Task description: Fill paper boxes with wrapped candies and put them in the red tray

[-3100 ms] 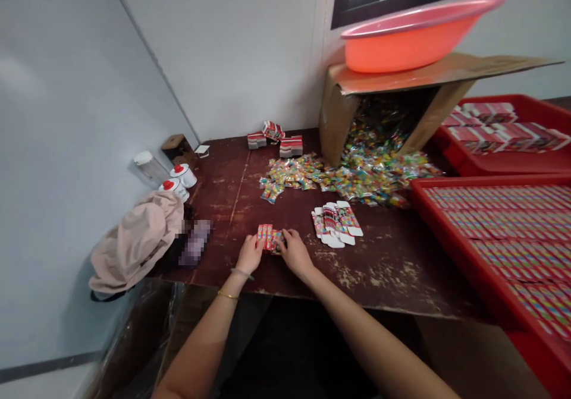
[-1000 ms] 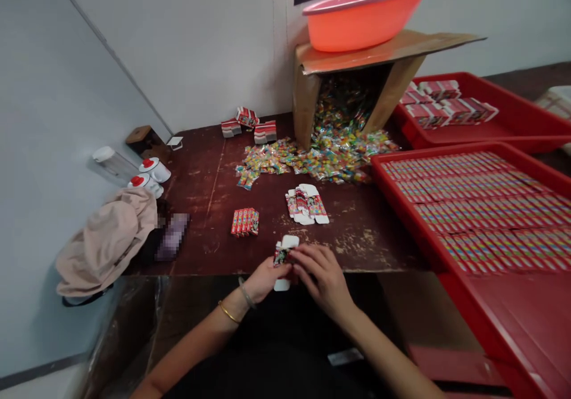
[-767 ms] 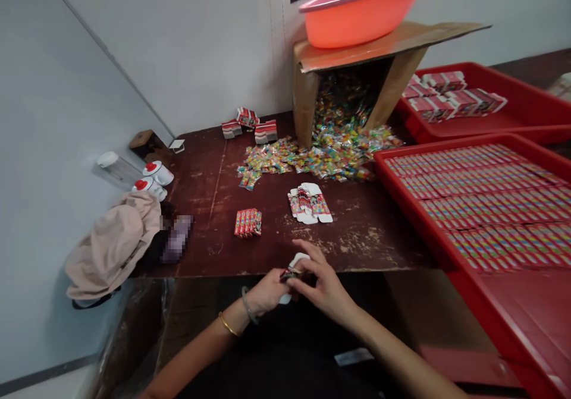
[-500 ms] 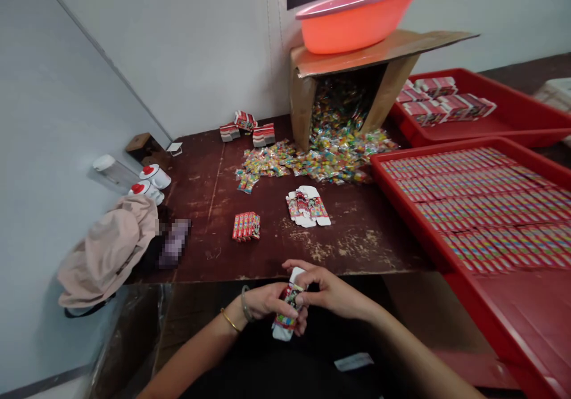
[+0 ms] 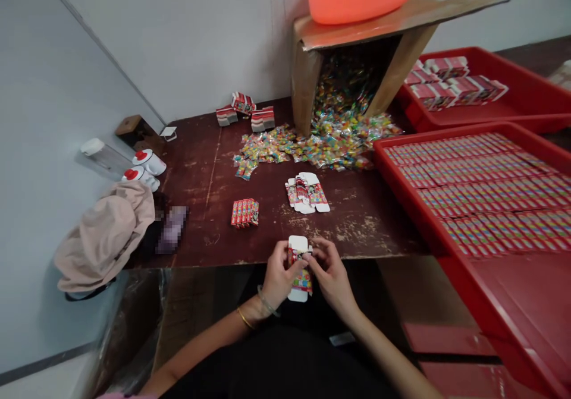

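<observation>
Left hand (image 5: 279, 277) and right hand (image 5: 332, 277) both pinch a small red-and-white printed cardboard carton (image 5: 301, 280), end flaps open, just off the front edge of the dark red-brown wooden bench (image 5: 209, 241). Should handle light, stiff along folds, soft on flat panels, easily creased. Best grip: side edges near folds, light pressure, flaps free.

Lighting is moderate and cool, unevenly spread. Pale wall (image 5: 214, 36) is evenly lit; the area beneath the table (image 5: 187, 220) falls into deep shadow. Small highlights appear on clear wrappers (image 5: 343, 140). Slight softness affects fine print. Wide-angle stretching shows toward the edges. A pixelated patch (image 5: 173, 229) obscures detail at left.
</observation>
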A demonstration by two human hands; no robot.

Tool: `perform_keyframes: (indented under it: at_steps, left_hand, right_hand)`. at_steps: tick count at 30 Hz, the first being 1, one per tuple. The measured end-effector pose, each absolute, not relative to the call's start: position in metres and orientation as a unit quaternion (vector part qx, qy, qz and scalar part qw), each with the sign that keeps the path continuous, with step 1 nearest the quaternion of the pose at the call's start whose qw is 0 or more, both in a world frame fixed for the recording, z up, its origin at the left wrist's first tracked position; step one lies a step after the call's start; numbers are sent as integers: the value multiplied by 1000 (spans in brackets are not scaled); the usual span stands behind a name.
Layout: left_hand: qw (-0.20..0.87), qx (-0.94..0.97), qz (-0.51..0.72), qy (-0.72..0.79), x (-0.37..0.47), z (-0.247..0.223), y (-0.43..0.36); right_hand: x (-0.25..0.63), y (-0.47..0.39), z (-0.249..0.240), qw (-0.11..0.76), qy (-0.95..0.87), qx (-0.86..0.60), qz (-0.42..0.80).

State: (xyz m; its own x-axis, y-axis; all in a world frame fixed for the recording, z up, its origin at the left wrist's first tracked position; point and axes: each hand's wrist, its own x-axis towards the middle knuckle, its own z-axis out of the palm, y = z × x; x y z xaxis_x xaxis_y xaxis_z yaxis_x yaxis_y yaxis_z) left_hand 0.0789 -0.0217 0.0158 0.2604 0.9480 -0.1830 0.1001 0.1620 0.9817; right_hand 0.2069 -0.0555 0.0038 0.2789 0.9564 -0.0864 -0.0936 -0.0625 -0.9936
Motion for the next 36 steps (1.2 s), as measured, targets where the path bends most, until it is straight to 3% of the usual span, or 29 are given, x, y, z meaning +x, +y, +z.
perform_keyframes:
  at_steps: [6, 16, 23, 26, 28, 31, 36]
  left_hand:
    - [547, 605, 340, 468, 55, 24, -38]
    - [645, 549, 269, 459, 42, 18, -70]
    - [666, 547, 191, 469, 36, 23, -75]
    - [676, 516, 217, 479, 39, 30, -76]
    - [726, 444, 242, 465, 44, 33, -79]
    - [821, 307, 229, 423, 52, 32, -84]
    - [884, 243, 168, 362, 55, 27, -86]
  right_hand:
    - [207, -83, 13, 527, -448, -596, 409]
    - [204, -124, 20, 502, -437, -602, 442]
    - [206, -139, 11, 484, -306, -577, 583]
    - [209, -133, 14, 482, -188, -513, 685]
    - [214, -123, 21, 429, -168, -473, 751]
    - [223, -108, 36, 332, -328, -470, 749]
    - [226, -101, 54, 340, -583, -499, 544]
